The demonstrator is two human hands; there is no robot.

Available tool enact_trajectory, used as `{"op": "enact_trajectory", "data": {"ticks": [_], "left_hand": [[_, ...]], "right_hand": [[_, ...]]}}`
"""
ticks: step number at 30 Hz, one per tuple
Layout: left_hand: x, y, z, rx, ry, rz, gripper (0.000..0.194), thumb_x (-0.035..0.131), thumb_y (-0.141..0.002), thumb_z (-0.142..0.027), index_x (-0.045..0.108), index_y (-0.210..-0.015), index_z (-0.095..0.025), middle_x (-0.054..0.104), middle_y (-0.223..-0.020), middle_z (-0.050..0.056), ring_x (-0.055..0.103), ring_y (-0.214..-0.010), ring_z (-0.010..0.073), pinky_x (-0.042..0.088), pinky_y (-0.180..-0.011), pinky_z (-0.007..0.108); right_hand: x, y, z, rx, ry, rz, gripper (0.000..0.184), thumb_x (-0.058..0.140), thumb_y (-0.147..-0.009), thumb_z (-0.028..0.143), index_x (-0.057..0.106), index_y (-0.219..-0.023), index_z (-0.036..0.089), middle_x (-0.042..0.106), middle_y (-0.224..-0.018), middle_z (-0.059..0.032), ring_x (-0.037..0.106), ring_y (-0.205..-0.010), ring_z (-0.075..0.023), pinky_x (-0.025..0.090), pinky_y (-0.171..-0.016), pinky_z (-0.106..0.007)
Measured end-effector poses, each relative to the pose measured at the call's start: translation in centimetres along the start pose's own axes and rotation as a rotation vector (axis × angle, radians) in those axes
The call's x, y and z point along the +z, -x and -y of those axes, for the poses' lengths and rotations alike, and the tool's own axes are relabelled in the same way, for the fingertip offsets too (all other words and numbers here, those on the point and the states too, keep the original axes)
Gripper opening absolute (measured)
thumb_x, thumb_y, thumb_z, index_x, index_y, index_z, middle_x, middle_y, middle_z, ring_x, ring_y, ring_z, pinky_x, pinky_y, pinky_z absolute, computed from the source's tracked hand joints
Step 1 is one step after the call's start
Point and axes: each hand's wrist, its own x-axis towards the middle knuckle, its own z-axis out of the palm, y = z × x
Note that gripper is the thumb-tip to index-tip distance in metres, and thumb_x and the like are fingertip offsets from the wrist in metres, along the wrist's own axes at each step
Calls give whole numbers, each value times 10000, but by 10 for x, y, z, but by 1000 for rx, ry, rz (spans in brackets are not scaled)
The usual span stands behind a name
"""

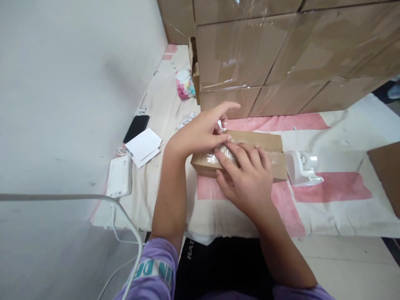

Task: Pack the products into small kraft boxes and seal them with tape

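A small brown cardboard box (268, 146) lies on a white and pink cloth (328, 208) in front of me. Clear tape runs along its top. My left hand (200, 133) rests over the box's left end, index finger stretched out, thumb and other fingers pinched at the tape. My right hand (248, 177) lies flat on the box top, fingers together and extended, pressing the tape down.
A white tape dispenser (303, 166) sits right of the box. Large taped cartons (281, 54) are stacked behind. To the left lie white cards (143, 146), a black phone (136, 127), a white power strip (119, 177) with cable, and a small colourful roll (185, 84). A wall (62, 104) is on the left.
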Motion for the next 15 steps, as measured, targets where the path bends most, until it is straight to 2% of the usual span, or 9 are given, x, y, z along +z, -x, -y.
{"op": "enact_trajectory", "data": {"ticks": [3,6,9,12,15], "left_hand": [[1,-1,1,9,-58,-33,568,650,-851,-181,508,-1388,-304,632,-1060,25,628,-775,141,554,-747,316],[0,-2,3,15,-157,-115,453,601,-897,-219,550,-1345,-261,654,-986,19,616,-808,153,531,-781,322],[-3,-2,5,9,-222,-199,307,509,-977,-299,609,-1262,-241,672,-921,10,621,-843,168,507,-819,328],[-5,-2,4,-9,-227,-236,306,413,-1029,-360,649,-1187,-245,694,-956,12,631,-861,171,491,-843,327],[-4,-4,6,-11,-222,-230,302,419,-1017,-342,653,-1182,-246,709,-989,14,642,-892,180,490,-855,330]], "right_hand": [[3,1,-1,-22,-32,-59,276,668,-909,286,743,-1175,282,684,-1347,-45,587,-1221,-288,398,-1062,-477],[5,0,-2,-56,-65,-128,212,693,-895,261,761,-1094,281,721,-1283,-21,612,-1195,-270,424,-1012,-434],[5,0,-4,-83,-90,-154,191,696,-893,226,758,-1070,268,744,-1242,6,623,-1205,-262,421,-1012,-418],[5,1,-5,-100,-120,-153,199,695,-894,203,755,-1074,261,754,-1223,26,631,-1218,-265,426,-1009,-415],[6,2,-6,-102,-137,-143,207,696,-898,200,757,-1083,270,754,-1226,32,635,-1231,-265,436,-997,-414]]}}
